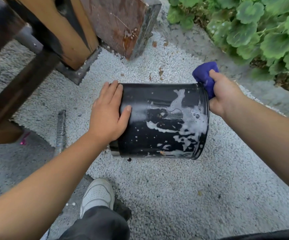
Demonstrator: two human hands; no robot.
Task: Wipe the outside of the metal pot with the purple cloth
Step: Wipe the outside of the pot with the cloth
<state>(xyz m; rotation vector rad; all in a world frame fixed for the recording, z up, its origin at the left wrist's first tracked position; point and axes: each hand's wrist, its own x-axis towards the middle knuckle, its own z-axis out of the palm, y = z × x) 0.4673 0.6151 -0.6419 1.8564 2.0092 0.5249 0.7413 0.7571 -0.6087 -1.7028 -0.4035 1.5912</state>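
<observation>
Black metal pot held on its side above the gravel ground, soap suds on its wall.

Pot is steadied at its left end by the left hand, fingers spread flat, released, nothing grasped. Purple cloth is bunched in the clenched right hand, pressed at the pot's far right end. White shoe seen near; green plants far right.

One metal pot. One purple cloth. Two hands: left hand, right hand. One white shoe. One plastic bottle. Two wooden posts.
</observation>
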